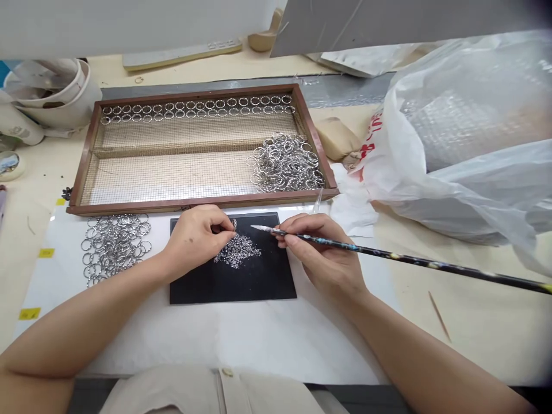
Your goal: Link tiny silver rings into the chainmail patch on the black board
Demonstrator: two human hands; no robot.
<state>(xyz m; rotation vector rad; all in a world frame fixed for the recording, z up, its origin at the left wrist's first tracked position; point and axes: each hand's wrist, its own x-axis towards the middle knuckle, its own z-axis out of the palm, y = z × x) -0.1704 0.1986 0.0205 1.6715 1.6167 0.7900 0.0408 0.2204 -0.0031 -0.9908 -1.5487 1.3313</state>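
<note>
My left hand (pixel 200 234) pinches a small silvery ring (pixel 234 224) above the black mat (pixel 194 284). Between thumb and fingers of my right hand (pixel 325 250) is a long, thin, dark patterned stick (pixel 388 256) with a pale pointed tip, like a dotting pencil. That tip points left, a short gap away from the ring. Under my left fingertips a heap of tiny glittering stones (pixel 238 251) lies on the mat. To the left, a pile of silver rings (pixel 114 247) rests on the white sheet, partly behind my left forearm.
Behind the mat stands a brown-framed mesh tray (pixel 172 204). Rings line its far side in rows, and a ring heap (pixel 287 164) fills its right corner. A white plastic bag (pixel 405 172) bulges at right. A toothpick (pixel 439 316) lies near the right forearm; tubs (pixel 64 109) stand back left.
</note>
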